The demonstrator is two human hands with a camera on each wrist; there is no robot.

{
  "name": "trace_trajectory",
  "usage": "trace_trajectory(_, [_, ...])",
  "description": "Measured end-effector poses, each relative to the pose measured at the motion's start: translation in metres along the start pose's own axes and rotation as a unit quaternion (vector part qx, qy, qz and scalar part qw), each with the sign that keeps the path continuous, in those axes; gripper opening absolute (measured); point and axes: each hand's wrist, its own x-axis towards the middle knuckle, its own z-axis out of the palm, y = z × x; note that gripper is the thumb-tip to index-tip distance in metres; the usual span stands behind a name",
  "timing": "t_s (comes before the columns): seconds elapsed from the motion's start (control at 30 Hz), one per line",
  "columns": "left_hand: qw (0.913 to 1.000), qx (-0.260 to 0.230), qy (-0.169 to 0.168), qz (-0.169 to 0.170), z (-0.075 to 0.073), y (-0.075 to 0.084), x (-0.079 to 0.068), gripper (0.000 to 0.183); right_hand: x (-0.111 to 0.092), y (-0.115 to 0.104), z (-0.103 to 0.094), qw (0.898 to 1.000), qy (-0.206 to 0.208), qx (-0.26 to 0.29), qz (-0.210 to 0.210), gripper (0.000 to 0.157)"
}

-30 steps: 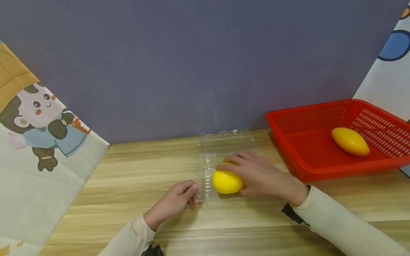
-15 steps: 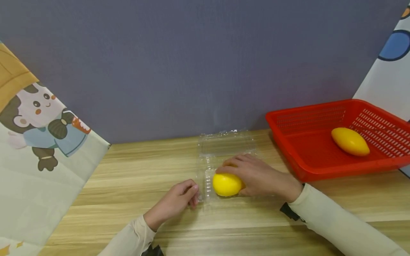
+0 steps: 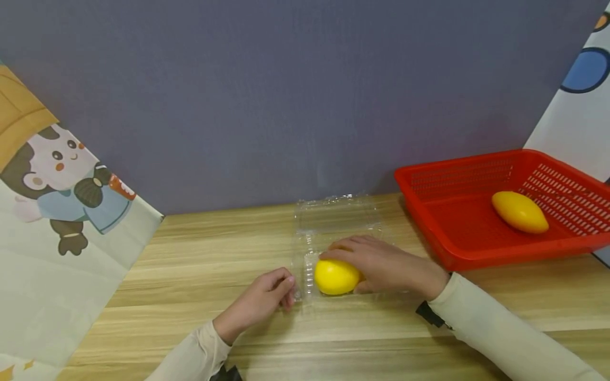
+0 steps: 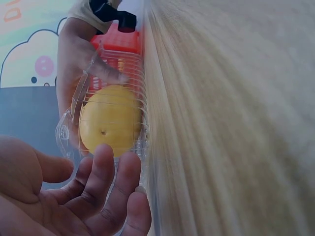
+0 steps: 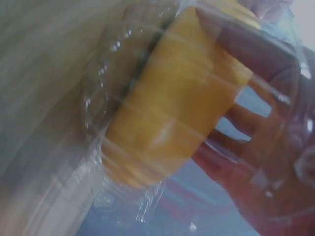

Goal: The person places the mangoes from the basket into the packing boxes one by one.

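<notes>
A yellow mango (image 3: 336, 277) sits low inside a clear plastic clamshell box (image 3: 307, 246) on the wooden table. My right hand (image 3: 376, 264) grips the mango from its right side, fingers curved over the top and thumb at the near side. In the right wrist view the mango (image 5: 172, 103) shows through the clear plastic. My left hand (image 3: 267, 293) rests beside the box's left edge. From the left wrist, loosely bent fingers (image 4: 102, 167) show in front of the box's ribbed wall, thumb apart; whether they touch it, I cannot tell.
A red plastic basket (image 3: 457, 256) with slotted sides stands at the right. Another yellow mango (image 3: 519, 211) lies in it. The box's clear lid (image 3: 338, 211) lies folded back toward the grey wall (image 3: 286, 106). Printed panels (image 3: 57, 296) stand at both sides.
My right hand has lowered the mango slightly toward the near side of the box. The left hand has stayed in place.
</notes>
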Motion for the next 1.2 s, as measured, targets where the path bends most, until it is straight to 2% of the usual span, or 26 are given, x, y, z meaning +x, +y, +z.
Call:
trace_trajectory(0.23, [1.0000, -0.003, -0.002, -0.003, 0.000, -0.001, 0.001, 0.026, -0.004, 0.003, -0.008, 0.999, -0.019, 0.024, 0.029, 0.084])
trace_trajectory(0.4, [1.0000, 0.001, -0.002, -0.004, 0.000, -0.001, 0.002, 0.025, -0.006, 0.003, -0.014, 0.999, -0.016, 0.023, 0.038, 0.078])
trace_trajectory(0.63, [1.0000, 0.000, -0.005, -0.002, -0.001, -0.001, 0.002, 0.025, -0.004, 0.000, -0.011, 1.000, 0.007, 0.013, 0.001, 0.078])
trace_trajectory(0.93, [1.0000, 0.006, -0.003, 0.003, -0.003, 0.002, 0.006, 0.025, 0.004, 0.002, -0.006, 1.000, 0.018, -0.010, -0.015, 0.081])
trace_trajectory(1.2, [0.9998, -0.004, -0.016, -0.006, -0.002, 0.002, 0.002, 0.026, 0.011, -0.003, 0.003, 0.996, 0.032, -0.042, -0.071, 0.081])
